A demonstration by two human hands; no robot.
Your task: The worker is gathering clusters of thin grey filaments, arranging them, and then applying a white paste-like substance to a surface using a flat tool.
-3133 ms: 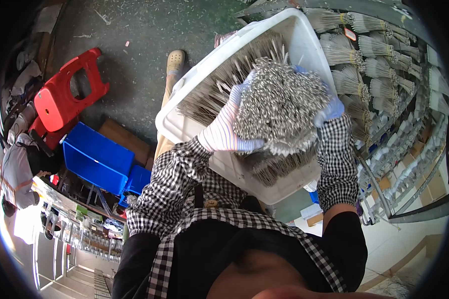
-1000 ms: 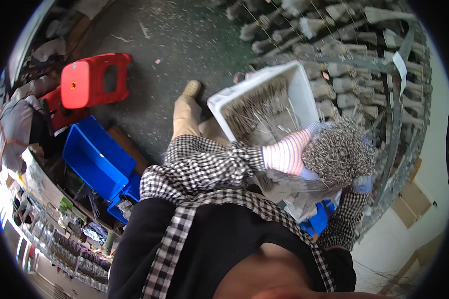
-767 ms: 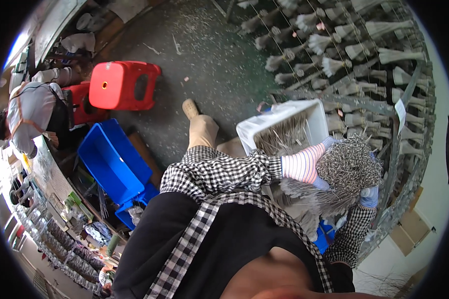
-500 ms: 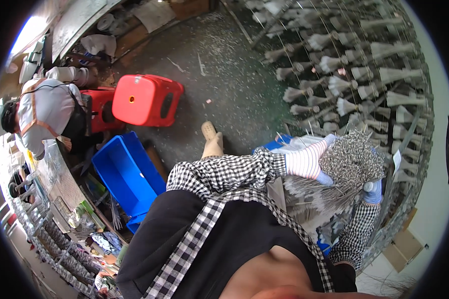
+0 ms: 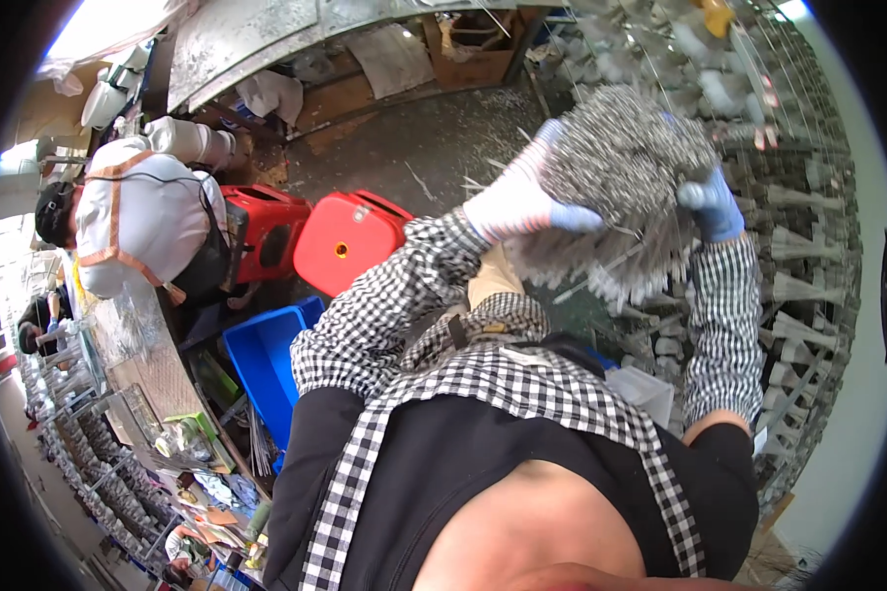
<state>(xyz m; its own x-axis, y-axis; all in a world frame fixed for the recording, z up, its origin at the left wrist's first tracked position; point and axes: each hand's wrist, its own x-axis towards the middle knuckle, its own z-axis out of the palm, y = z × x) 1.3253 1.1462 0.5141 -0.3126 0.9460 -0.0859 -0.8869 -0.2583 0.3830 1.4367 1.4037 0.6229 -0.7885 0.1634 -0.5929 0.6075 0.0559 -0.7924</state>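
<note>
A thick bundle of thin grey wire-like pieces [image 5: 626,163] is held up in front of me, its speckled metallic ends facing up and paler lengths fanning out below. My left hand [image 5: 527,197], in a white striped glove with blue fingertips, grips the bundle's left side. On the opposite side my right hand [image 5: 714,207], also gloved, presses against it with the thumb showing; its other fingers are mostly behind the bundle. Just beyond and to the right of the bundle stands a rack of similar pale bundles [image 5: 798,241]. The exact kind of the pieces cannot be made out.
A red stool [image 5: 340,246] stands left of centre, with a blue crate [image 5: 266,364] below it. To the left a person in a white top [image 5: 148,212] bends over a cluttered workbench [image 5: 133,335]. A translucent bin [image 5: 643,394] is near my right forearm.
Both hands have lifted the bundle up and away from me, off the pale pieces beside the rack. My body and view have shifted too.
</note>
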